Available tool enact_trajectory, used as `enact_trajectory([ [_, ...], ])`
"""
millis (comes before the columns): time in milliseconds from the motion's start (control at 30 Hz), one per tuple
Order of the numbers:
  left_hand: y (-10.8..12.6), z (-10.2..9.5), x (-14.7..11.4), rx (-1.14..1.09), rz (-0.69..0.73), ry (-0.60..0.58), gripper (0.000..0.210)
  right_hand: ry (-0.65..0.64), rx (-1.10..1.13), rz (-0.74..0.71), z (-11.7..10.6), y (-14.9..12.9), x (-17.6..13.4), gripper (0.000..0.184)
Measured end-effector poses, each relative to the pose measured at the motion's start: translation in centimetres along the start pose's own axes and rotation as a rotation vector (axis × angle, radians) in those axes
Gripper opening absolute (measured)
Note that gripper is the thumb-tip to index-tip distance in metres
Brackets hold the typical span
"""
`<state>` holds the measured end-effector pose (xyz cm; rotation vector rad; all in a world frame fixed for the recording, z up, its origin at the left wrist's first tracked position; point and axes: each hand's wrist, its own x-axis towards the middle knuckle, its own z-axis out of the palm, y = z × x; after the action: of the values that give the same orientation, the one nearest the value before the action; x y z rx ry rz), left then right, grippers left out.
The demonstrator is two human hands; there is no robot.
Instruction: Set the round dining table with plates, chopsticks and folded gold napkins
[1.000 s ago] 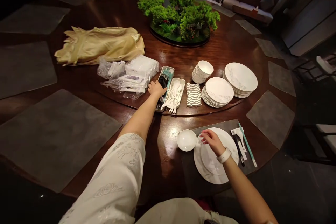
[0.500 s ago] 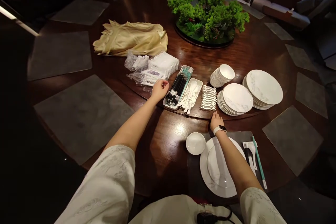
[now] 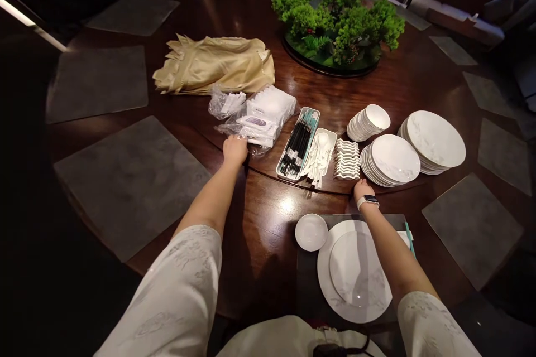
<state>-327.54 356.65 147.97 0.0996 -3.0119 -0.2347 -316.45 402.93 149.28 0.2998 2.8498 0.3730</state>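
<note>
My left hand is closed at the near rim of the turntable, beside a clear plastic bag of white packets. Its fingertips are hidden. With a watch on the wrist, my right hand curls at the same rim, just below the stacked small plates. Between my hands stand a tray of black and teal chopsticks, a dish of white spoons and wavy white chopstick rests. Bowls and large plates are stacked behind my right hand.
A place setting lies in front of me: a large plate, a smaller plate on it, and a bowl. Gold folded cloth and a green plant centrepiece lie farther back. Grey placemats ring the table.
The trays, rests and stacks have shifted right relative to the place setting, as the turntable turns. My left hand has moved left to the bag's near side; my right hand has moved right.
</note>
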Motion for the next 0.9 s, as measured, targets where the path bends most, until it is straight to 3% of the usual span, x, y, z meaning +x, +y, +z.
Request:
enact_trajectory([
  [200,2.8,0.2,-2.2,0.011,0.156,0.028,0.037,-0.025,-0.012,-0.006,-0.2,4.4,1.0,0.054],
  [333,4.7,-0.1,-8.0,-0.204,0.177,0.152,0.025,-0.034,-0.011,-0.016,0.0,7.4,2.1,0.056],
  [400,5.9,-0.4,-13.0,-0.367,0.111,0.226,0.018,-0.024,-0.014,-0.030,0.3,8.9,2.8,0.056],
  [500,8.5,-0.8,-22.8,-0.549,-0.136,0.316,0.014,-0.002,-0.029,-0.066,0.9,11.1,3.8,0.056],
  [633,14.0,0.4,-37.1,-0.510,-0.392,0.351,0.017,0.025,-0.064,-0.125,1.6,13.9,5.6,0.056],
  [767,20.5,4.3,-47.4,-0.323,-0.292,0.222,0.019,0.027,-0.019,-0.162,2.0,16.2,7.8,0.055],
  [900,24.8,7.9,-52.6,-0.229,-0.139,0.128,0.023,0.058,0.138,-0.194,2.3,17.9,9.0,0.050],
])
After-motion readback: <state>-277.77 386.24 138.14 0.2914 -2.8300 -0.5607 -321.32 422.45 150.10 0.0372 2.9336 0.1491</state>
